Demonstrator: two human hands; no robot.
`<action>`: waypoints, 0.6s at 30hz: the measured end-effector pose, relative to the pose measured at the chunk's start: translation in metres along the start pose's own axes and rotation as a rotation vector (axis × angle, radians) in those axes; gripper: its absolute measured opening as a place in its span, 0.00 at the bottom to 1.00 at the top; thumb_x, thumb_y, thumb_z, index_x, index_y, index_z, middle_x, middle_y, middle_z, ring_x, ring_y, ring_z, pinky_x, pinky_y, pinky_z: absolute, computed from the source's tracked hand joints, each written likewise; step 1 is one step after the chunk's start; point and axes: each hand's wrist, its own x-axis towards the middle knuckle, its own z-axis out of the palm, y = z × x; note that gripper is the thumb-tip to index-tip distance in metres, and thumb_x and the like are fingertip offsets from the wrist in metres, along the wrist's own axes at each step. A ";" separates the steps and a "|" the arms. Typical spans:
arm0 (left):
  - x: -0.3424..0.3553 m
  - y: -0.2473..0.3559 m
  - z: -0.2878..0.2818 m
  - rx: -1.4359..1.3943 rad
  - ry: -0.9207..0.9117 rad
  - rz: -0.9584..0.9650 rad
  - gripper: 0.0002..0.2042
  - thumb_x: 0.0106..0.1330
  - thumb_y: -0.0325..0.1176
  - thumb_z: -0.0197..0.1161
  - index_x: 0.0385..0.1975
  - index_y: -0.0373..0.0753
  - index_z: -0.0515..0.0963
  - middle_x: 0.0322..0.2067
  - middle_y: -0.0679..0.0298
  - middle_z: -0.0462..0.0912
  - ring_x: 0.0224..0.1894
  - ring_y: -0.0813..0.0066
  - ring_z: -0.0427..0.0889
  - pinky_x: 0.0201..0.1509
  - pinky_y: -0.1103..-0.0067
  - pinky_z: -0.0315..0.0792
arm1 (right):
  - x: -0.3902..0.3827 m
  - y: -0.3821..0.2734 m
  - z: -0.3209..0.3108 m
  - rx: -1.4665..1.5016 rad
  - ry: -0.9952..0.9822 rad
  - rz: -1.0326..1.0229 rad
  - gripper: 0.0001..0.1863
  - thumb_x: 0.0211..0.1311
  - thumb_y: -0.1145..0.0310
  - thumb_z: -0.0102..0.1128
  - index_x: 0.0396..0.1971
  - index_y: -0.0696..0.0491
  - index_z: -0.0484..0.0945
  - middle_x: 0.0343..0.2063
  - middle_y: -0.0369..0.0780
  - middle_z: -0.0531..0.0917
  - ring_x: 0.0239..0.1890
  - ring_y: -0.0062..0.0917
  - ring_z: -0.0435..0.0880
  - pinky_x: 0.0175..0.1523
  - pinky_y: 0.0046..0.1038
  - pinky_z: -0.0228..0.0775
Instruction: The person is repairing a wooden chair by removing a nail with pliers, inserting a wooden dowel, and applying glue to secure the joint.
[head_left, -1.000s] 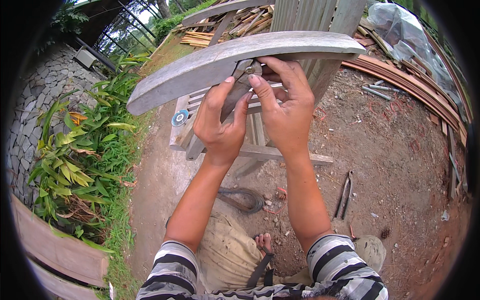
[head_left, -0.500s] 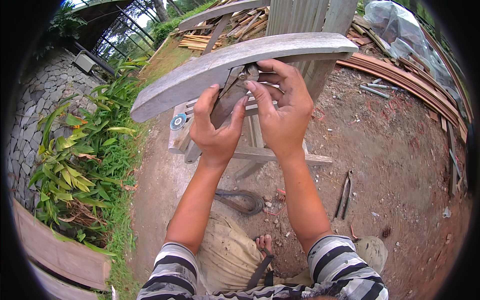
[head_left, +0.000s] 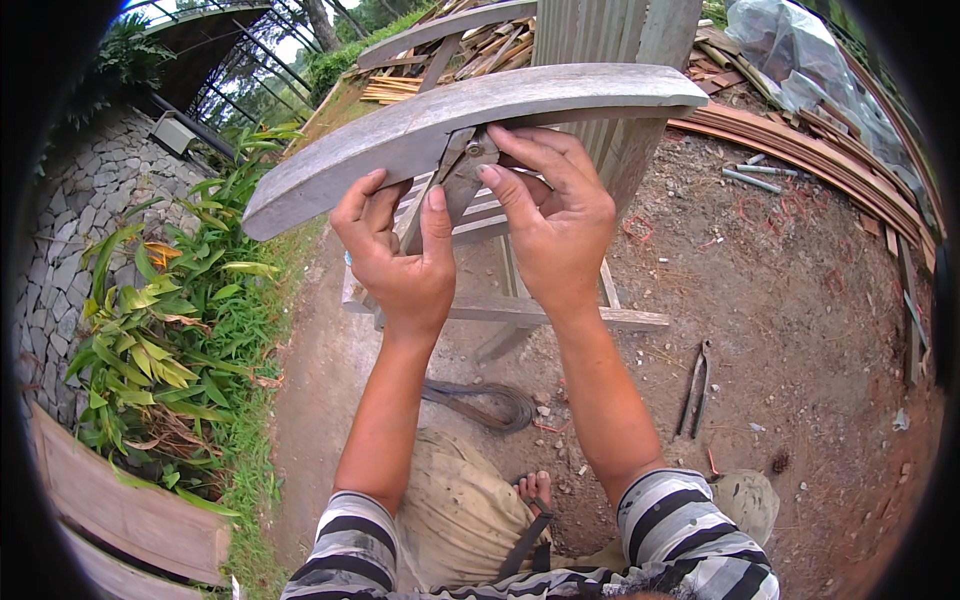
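We're working just under the curved grey wooden armrest (head_left: 430,120): weathered wooden post (head_left: 462,185) is sitting there, round fastener (head_left: 474,150) in place; joint's looking assembled, securing probably pending. Our right hand (head_left: 560,225) is resting half-curled there, grip unclear; left hand (head_left: 400,275) is hanging loosely open, apparently holding nothing.

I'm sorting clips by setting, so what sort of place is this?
Likely an outdoor yard used for woodwork: in view are a weathered wooden chair, bare dirt ground and a stack of long wooden planks.
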 end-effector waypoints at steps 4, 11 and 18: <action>0.001 0.010 -0.004 0.193 -0.063 0.095 0.21 0.68 0.27 0.70 0.57 0.31 0.70 0.49 0.50 0.82 0.52 0.61 0.85 0.60 0.71 0.77 | 0.001 -0.003 0.003 -0.002 0.002 -0.002 0.16 0.59 0.81 0.71 0.48 0.56 0.88 0.45 0.42 0.85 0.43 0.24 0.87 0.45 0.24 0.87; -0.002 0.017 -0.001 0.267 -0.104 0.090 0.17 0.71 0.27 0.67 0.56 0.32 0.74 0.46 0.54 0.86 0.49 0.69 0.87 0.57 0.75 0.76 | 0.000 -0.002 -0.003 -0.017 0.006 0.047 0.15 0.61 0.80 0.71 0.49 0.56 0.88 0.45 0.42 0.84 0.44 0.22 0.86 0.47 0.23 0.85; 0.002 0.007 -0.012 0.340 0.010 0.096 0.12 0.70 0.28 0.67 0.50 0.32 0.77 0.35 0.56 0.87 0.40 0.65 0.90 0.47 0.74 0.81 | 0.001 -0.004 -0.005 -0.058 -0.006 0.041 0.14 0.61 0.78 0.71 0.48 0.56 0.89 0.44 0.42 0.86 0.42 0.22 0.87 0.44 0.23 0.85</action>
